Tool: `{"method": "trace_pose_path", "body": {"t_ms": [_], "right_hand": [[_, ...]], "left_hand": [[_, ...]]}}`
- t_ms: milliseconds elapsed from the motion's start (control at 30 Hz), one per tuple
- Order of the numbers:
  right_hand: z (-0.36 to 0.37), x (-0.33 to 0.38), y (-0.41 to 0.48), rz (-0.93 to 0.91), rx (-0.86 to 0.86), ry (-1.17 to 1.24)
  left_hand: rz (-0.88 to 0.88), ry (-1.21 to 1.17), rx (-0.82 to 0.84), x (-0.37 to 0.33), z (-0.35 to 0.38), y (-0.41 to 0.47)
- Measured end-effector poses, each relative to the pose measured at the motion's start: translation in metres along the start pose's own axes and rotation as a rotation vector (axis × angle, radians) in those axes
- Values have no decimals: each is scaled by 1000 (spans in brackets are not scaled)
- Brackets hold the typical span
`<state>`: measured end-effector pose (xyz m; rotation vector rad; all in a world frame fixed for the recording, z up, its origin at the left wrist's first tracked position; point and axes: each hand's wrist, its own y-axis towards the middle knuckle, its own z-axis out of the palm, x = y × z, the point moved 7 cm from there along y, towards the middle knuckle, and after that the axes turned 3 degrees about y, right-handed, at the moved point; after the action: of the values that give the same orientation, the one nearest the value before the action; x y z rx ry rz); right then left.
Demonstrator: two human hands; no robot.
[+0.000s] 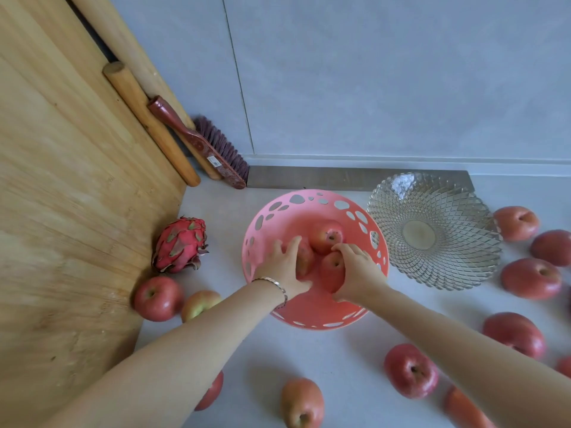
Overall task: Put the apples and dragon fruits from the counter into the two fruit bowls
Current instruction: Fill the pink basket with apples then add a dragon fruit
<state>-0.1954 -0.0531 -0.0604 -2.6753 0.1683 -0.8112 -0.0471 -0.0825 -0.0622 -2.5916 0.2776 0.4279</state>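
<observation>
left hand (pixel 282 264) wrapped the left apple (pixel 305 259) and right hand (pixel 358 273) gripped the right apple (pixel 332 270) inside the pink bowl (pixel 309 316); apples looked firm, slick, bruisable, so whole-palm holds suited, while the dragon fruit (pixel 180 244) on the bench (pixel 340 359) looked softer, better gripped mid-body.

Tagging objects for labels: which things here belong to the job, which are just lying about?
Job: pink bowl, glass bowl, apples, dragon fruit, left hand, right hand.
Lying about: brush, wooden rod, wooden board, metal strip.
</observation>
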Motion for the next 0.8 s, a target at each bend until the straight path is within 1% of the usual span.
{"method": "trace_pose_path", "body": {"t_ms": [67,200,300,367,467,533,600,700,800], "right_hand": [[5,-1,4,53,-5,-6],[16,-5,5,158,-13,53],[19,0,5,138,-21,20],[21,3,5,124,-19,-46],[22,5,4,117,-19,-114],[22,7,4,84,-12,-135],[21,7,4,70,-7,-115],[18,1,2,111,20,-60],[15,4,-6,106,15,-115]], "left_hand": [[-36,46,21,-2,8,10],[-17,122,-29,-4,4,25],[4,220,-95,1,-7,37],[24,253,-102,4,-14,44],[142,293,-72,0,-16,50],[189,313,-78,1,-14,49],[185,299,-79,3,-12,45],[146,274,-73,2,-15,34],[169,302,-192,3,-29,7]]}}
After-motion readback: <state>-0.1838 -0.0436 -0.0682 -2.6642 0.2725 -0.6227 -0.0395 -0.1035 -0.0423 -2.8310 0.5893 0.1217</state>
